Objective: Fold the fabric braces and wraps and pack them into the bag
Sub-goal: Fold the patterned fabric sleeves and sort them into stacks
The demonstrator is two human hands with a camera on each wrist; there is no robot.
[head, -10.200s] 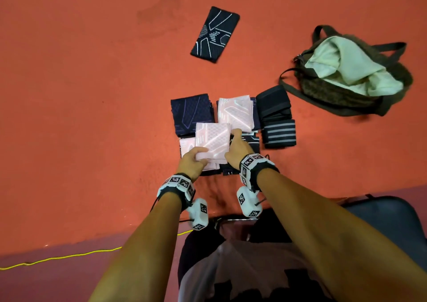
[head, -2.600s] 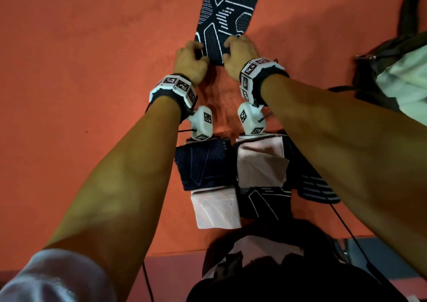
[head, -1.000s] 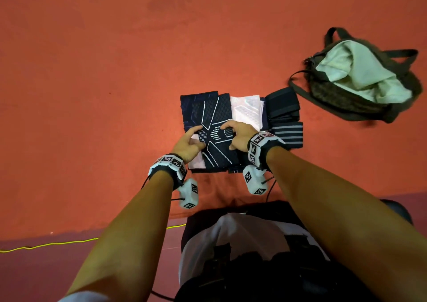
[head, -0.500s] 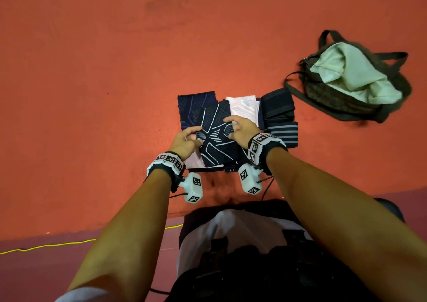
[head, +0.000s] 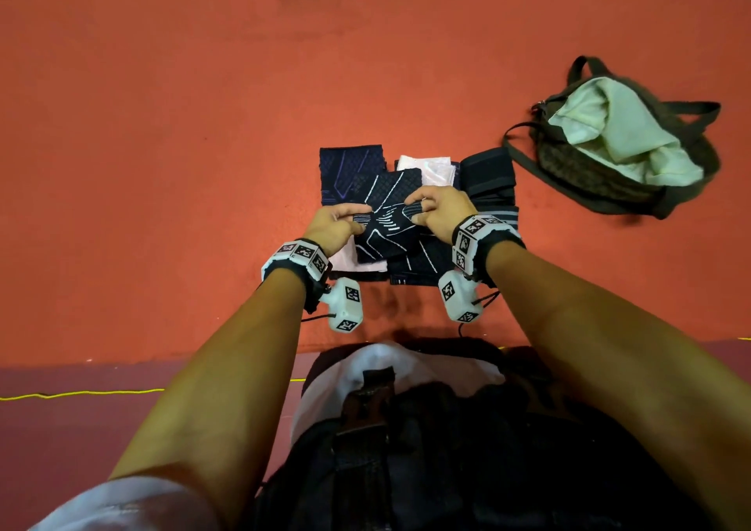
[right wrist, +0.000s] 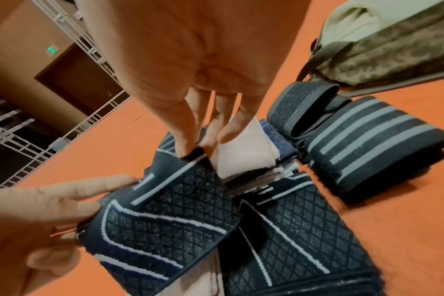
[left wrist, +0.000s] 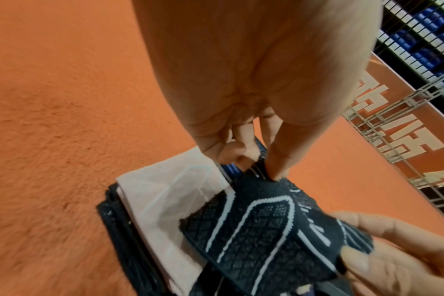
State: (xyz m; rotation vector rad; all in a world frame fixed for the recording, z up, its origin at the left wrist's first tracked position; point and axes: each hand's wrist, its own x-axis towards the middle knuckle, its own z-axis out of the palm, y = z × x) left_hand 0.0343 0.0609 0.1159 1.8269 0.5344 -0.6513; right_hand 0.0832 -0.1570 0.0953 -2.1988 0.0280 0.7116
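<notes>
A navy knit brace with white lines (head: 386, 226) hangs bent just above the pile of folded braces (head: 351, 165). My left hand (head: 357, 221) pinches its left edge and my right hand (head: 418, 211) pinches its right edge. In the left wrist view my left hand (left wrist: 264, 170) nips the brace (left wrist: 254, 230) between thumb and fingers. In the right wrist view my right hand (right wrist: 193, 152) grips the brace (right wrist: 165, 220) the same way. An olive bag (head: 589, 173) lies open at the right with pale cloth (head: 617, 132) showing inside.
On the orange floor lie a pink folded brace (head: 426, 167), a black wrap (head: 487, 169), a striped wrap (right wrist: 368, 144) and another navy brace (right wrist: 304, 230). A yellow cord (head: 81, 393) runs along the maroon strip near my lap.
The patterned brace, fetched from the far floor, now sits over the pile. In the last half second both hands have bent its middle upward, and its far end has drawn closer.
</notes>
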